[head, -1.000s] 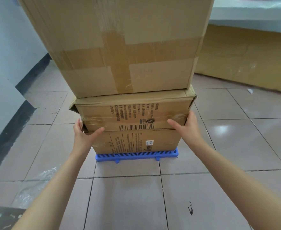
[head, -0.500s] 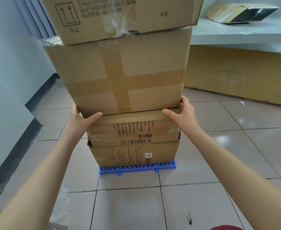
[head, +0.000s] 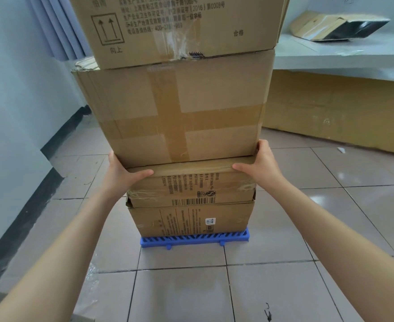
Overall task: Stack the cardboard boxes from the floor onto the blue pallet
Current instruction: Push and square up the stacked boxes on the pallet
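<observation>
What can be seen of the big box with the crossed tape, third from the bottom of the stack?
The taped box is plain brown cardboard, wider than the barcode box beneath it, overhanging on both sides. Glossy brown tape forms a cross on its front face. A printed box sits on top. The left hand and right hand hold its lower corners, thumbs on the box below.

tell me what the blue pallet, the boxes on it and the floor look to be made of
Blue pallet: seemingly moulded plastic, given its even bright colour and slotted edge.
Boxes, such as the big taped box: brown cardboard, matte, sealed with glossy brown tape; creased and frayed corners show it.
Floor: likely glazed ceramic tile, with grout lines and shiny reflections.
</observation>
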